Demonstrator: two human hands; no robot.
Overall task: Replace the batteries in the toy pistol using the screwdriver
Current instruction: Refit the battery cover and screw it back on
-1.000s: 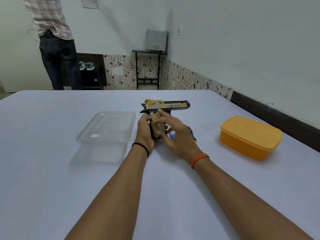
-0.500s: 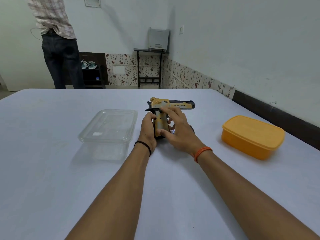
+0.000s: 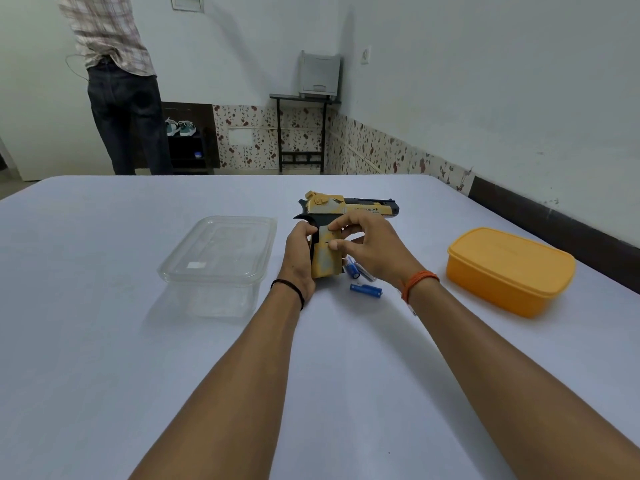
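Note:
A yellow and black toy pistol point(image 3: 349, 206) lies on its side on the white table point(image 3: 104, 358), barrel pointing right. My left hand point(image 3: 298, 258) grips the back of its yellow grip point(image 3: 325, 261). My right hand point(image 3: 370, 249) pinches the grip's side panel with thumb and fingertips. Two blue batteries lie on the table just right of the grip: one battery point(image 3: 366, 290) flat in front, another battery point(image 3: 353, 269) partly under my right hand. A thin tool beside them is mostly hidden, so I cannot tell whether it is the screwdriver.
A clear lidded plastic box point(image 3: 218, 261) stands left of my hands. An orange lidded box point(image 3: 509, 270) stands to the right, near the table's edge along the wall. A person point(image 3: 117, 81) stands beyond the far left of the table.
My hands and the pistol's grip have shifted slightly. My right hand has lifted off the table, uncovering the two blue batteries beside the grip.

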